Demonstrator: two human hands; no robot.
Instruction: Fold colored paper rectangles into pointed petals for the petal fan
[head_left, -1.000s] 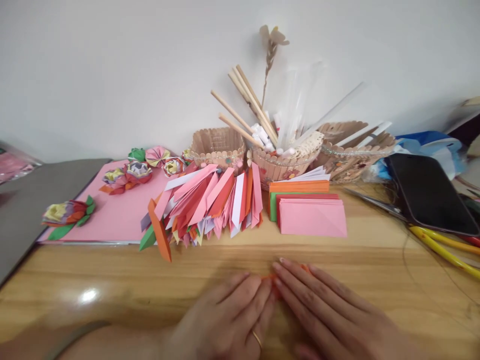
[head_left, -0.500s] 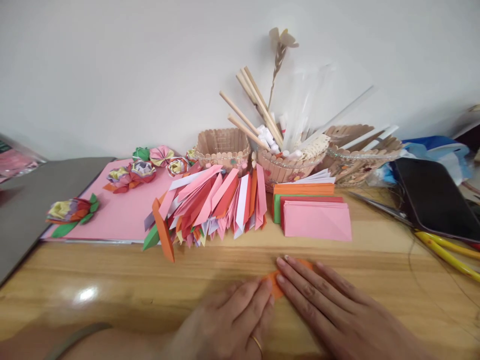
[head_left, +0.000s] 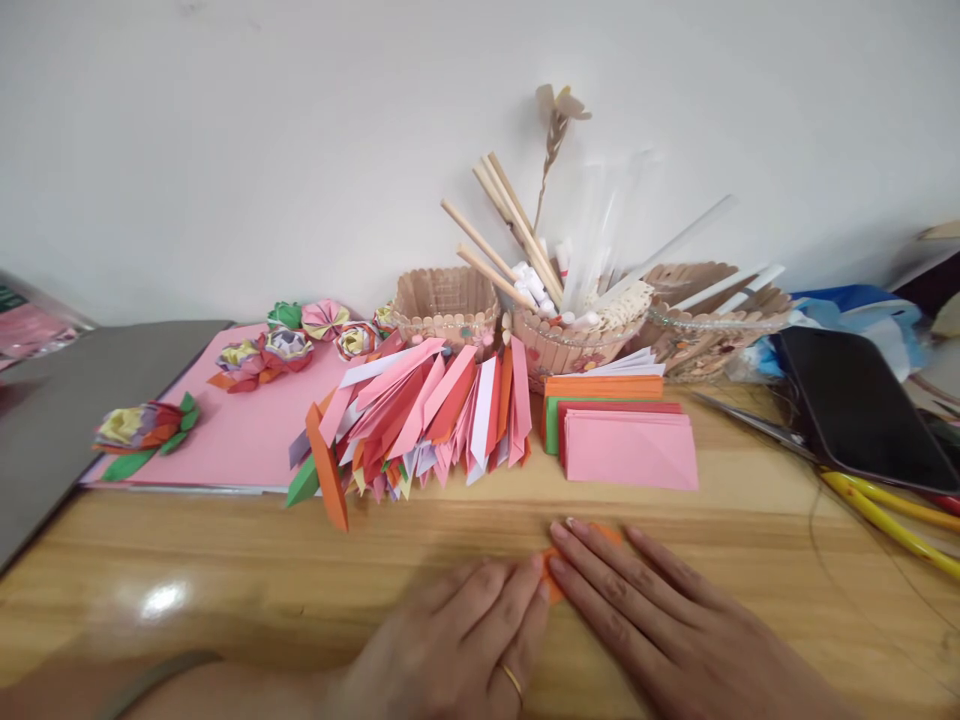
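A small piece of orange paper (head_left: pixel 555 588) lies on the wooden table, mostly hidden under my hands. My left hand (head_left: pixel 469 635), with a ring on one finger, has its fingers drawn together and closed on the paper's left end. Flat over the rest of it lies my right hand (head_left: pixel 652 620), fingers stretched out and pressing down. Beyond my hands are a heap of folded paper strips (head_left: pixel 427 410) in pink, red, white and orange, and a stack of pink paper rectangles (head_left: pixel 630 450) with red, green, orange and white ones behind.
Craft-stick baskets (head_left: pixel 577 345) holding sticks and tubes stand against the wall. Folded paper flowers (head_left: pixel 289 345) rest on a pink sheet (head_left: pixel 247 440) at left. On the right are scissors (head_left: pixel 855 490) with yellow handles and a black phone (head_left: pixel 870 400).
My left hand has slid slightly right along the orange paper, closer to my right hand, and less paper shows between them. The whole view has tilted up a little.
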